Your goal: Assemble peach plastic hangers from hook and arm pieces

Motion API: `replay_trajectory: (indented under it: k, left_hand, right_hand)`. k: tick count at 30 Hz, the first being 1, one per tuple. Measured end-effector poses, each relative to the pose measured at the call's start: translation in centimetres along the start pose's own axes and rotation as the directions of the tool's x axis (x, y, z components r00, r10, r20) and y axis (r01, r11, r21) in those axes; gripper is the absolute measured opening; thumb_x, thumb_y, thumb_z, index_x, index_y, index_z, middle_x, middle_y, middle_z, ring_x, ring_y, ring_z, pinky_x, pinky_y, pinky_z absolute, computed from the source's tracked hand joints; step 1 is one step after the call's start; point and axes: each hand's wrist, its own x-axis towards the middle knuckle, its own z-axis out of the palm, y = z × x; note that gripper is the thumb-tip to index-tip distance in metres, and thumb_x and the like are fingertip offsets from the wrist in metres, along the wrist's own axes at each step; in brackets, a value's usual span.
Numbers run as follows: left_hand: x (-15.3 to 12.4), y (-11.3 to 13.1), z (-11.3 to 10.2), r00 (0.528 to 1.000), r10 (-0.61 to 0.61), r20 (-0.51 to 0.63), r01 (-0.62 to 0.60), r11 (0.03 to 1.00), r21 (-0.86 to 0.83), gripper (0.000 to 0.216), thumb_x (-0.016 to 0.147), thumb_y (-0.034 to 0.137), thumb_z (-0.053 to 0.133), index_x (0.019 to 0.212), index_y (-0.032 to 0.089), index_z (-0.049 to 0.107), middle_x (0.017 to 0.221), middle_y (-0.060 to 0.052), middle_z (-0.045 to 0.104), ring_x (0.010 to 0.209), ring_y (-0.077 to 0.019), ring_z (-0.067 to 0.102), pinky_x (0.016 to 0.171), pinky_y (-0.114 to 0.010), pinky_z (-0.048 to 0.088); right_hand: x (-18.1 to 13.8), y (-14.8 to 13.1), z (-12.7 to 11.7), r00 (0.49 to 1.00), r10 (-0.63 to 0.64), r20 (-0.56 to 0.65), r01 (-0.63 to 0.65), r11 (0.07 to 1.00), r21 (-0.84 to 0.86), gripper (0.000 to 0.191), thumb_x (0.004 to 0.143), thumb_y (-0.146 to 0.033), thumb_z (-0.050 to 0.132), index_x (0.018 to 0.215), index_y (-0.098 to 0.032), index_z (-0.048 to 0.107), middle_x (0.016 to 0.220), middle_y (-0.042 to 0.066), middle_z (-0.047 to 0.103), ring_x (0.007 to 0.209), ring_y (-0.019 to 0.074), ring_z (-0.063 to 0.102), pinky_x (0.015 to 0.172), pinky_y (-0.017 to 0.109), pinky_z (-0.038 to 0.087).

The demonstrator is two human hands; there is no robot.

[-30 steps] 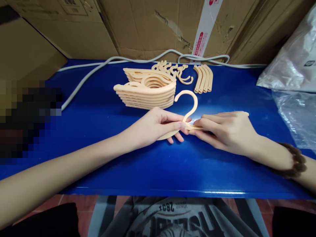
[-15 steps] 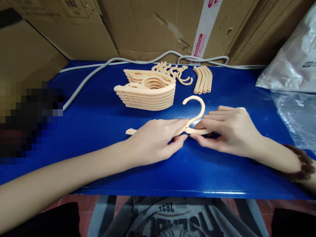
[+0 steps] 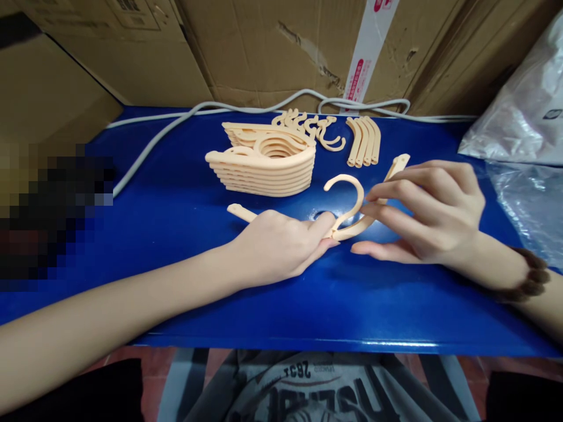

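A peach plastic folding hanger lies on the blue table, hook up and both arms spread outward. My left hand rests over its left arm, fingers pressed down near the hook's base. My right hand pinches the right arm between thumb and fingers, lifting it slightly; that arm's tip points up to the right.
A stack of folded hangers sits behind, with loose hooks and loose curved arms beyond it. A grey cable runs along the back. Cardboard boxes wall the rear; plastic bags lie right.
The hanger's two arms have swung open from folded to spread. My right hand rose and moved right with the right arm; my left hand slid down over the left arm.
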Motion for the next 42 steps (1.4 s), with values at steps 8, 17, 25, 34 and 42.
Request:
replay_trajectory:
  k: [8, 17, 25, 34, 42]
  left_hand:
    - [0.0, 0.0, 0.0, 1.000, 0.009, -0.013, -0.009, 1.000, 0.006, 0.029, 0.107, 0.038, 0.039, 0.096, 0.017, 0.056, 0.058, 0.000, 0.066, 0.045, -0.0186, 0.063, 0.044, -0.027, 0.013]
    - [0.0, 0.0, 0.2, 0.996, 0.039, -0.074, -0.038, 0.999, 0.014, 0.034, 0.108, 0.038, 0.036, 0.095, 0.016, 0.058, 0.057, 0.000, 0.065, 0.044, -0.0155, 0.060, 0.044, -0.027, 0.018]
    - [0.0, -0.2, 0.4, 0.983, 0.098, -0.154, -0.105, 0.994, -0.039, 0.031, 0.108, 0.035, 0.041, 0.091, 0.016, 0.060, 0.065, 0.001, 0.070, 0.051, -0.0149, 0.065, 0.046, -0.028, 0.026]
    - [-0.1, -0.5, 0.5, 0.963, 0.197, -0.184, -0.191, 0.980, 0.050, 0.026, 0.105, 0.035, 0.050, 0.113, 0.016, 0.066, 0.077, 0.003, 0.072, 0.063, -0.0136, 0.069, 0.051, -0.030, 0.039]
    - [-0.3, -0.3, 0.6, 0.955, 0.179, -0.237, -0.169, 0.984, 0.062, 0.020, 0.104, 0.031, 0.055, 0.110, 0.017, 0.068, 0.077, 0.005, 0.069, 0.063, -0.0132, 0.067, 0.052, -0.030, 0.039]
  right_hand:
    - [-0.1, 0.0, -0.1, 1.000, -0.007, 0.014, 0.007, 1.000, -0.006, 0.015, 0.092, -0.033, 0.067, 0.091, -0.019, 0.070, 0.063, -0.001, 0.064, 0.058, 0.0147, 0.050, 0.057, 0.033, 0.035]
    - [-0.5, -0.2, 0.9, 0.992, 0.022, 0.125, -0.034, 0.995, 0.094, 0.018, 0.099, -0.032, 0.058, 0.107, -0.019, 0.068, 0.067, -0.003, 0.066, 0.060, 0.0128, 0.053, 0.059, 0.032, 0.035]
    - [-0.1, -0.5, 1.1, 0.992, 0.019, 0.124, -0.042, 0.982, 0.186, 0.016, 0.100, -0.027, 0.056, 0.100, -0.016, 0.067, 0.077, 0.001, 0.070, 0.068, 0.0149, 0.053, 0.061, 0.030, 0.036]
    - [-0.4, 0.6, 1.6, 0.915, 0.270, 0.301, -0.329, 0.930, 0.163, 0.026, 0.102, -0.028, 0.046, 0.093, -0.018, 0.068, 0.084, 0.006, 0.066, 0.075, 0.0189, 0.050, 0.067, 0.032, 0.039]
    - [-0.9, 1.5, 2.2, 0.869, 0.325, 0.372, -0.379, 0.922, 0.080, 0.022, 0.098, -0.024, 0.047, 0.096, -0.017, 0.068, 0.093, 0.010, 0.067, 0.083, 0.0231, 0.056, 0.067, 0.034, 0.041]
